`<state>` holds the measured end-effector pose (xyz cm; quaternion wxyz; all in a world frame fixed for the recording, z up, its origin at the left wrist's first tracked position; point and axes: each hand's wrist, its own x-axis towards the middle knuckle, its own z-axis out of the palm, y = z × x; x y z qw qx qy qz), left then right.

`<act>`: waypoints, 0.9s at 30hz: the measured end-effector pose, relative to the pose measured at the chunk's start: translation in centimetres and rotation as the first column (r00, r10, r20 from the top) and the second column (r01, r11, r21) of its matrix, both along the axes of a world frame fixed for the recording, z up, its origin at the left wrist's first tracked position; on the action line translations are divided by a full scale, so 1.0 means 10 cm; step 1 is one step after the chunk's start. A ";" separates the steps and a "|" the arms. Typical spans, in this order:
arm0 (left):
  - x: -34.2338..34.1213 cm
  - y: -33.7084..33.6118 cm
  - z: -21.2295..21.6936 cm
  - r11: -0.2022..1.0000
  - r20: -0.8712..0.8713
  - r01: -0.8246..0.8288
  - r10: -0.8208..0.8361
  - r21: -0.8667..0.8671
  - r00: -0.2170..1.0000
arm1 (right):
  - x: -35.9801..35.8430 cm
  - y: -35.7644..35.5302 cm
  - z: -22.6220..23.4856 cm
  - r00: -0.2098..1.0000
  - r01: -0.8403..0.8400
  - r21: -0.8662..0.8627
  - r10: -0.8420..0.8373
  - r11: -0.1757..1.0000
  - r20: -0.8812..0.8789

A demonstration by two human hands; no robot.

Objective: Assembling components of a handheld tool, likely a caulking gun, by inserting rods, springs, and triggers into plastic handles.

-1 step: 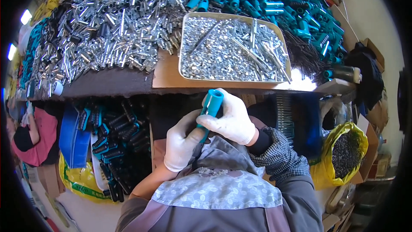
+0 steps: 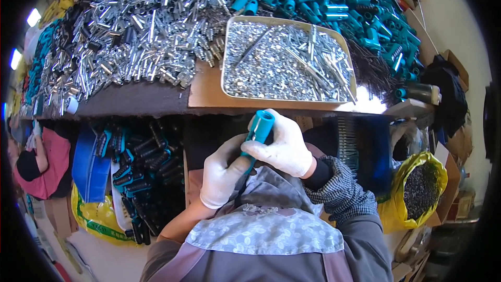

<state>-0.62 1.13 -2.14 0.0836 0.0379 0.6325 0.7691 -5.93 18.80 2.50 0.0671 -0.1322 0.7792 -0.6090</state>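
Both hands wear white gloves and are close together over my lap, just below the table edge. Between them is a teal plastic tube (image 2: 262, 126), tilted, its round hollow end pointing up and away from me. My right hand (image 2: 284, 146) wraps the tube's upper part, with the thumb laid across its front. Lower down, my left hand (image 2: 222, 169) closes round the tube's narrower part, which is mostly hidden by the fingers. A small metal piece seems to show at the tube's side, but I cannot make out its kind.
A shallow cream tray (image 2: 223, 81) of small metal parts sits at the table's front. Behind it lie heaps of silver metal parts (image 2: 141, 36) and teal plastic housings (image 2: 334, 8). Below left are black-and-teal handles (image 2: 138, 177); a yellow sack (image 2: 399, 203) stands right. A person in pink (image 2: 55, 162) is far left.
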 end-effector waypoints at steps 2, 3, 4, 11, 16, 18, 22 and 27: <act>-0.01 -0.06 0.01 0.999 -0.025 -0.026 0.025 -0.032 0.999 | -0.03 -0.06 0.02 0.999 -0.028 -0.010 0.028 1.000 0.028; -0.02 -0.12 0.02 0.998 -0.024 -0.004 0.003 -0.058 1.000 | -0.04 -0.10 0.04 0.999 -0.044 -0.007 0.044 0.999 0.032; -0.03 -0.16 -0.01 0.995 0.016 0.029 -0.031 0.091 0.999 | -0.07 -0.13 0.05 0.998 -0.063 -0.002 0.063 0.998 0.032; -0.05 -0.43 0.01 0.716 0.150 0.070 -0.240 0.694 0.959 | -0.47 -0.35 0.23 0.915 -0.338 0.197 0.370 0.920 -0.159; -0.12 -0.84 0.05 0.636 0.169 -0.046 -0.134 0.770 0.977 | -1.19 -0.91 0.60 0.658 -0.375 0.575 0.646 0.727 -0.387; -0.12 -1.02 0.01 0.653 0.195 -0.120 -0.043 0.748 0.980 | -1.71 -1.41 0.75 0.655 -0.375 0.643 0.682 0.668 -0.326; -0.10 -1.27 0.01 0.710 0.242 -0.225 0.079 0.668 0.967 | -2.81 -2.60 0.54 0.520 0.003 0.824 0.703 0.567 -0.486; -0.08 -1.51 -0.06 0.704 0.258 -0.255 0.105 0.663 0.960 | -3.44 -3.66 0.15 0.266 0.350 0.765 0.726 0.541 -0.634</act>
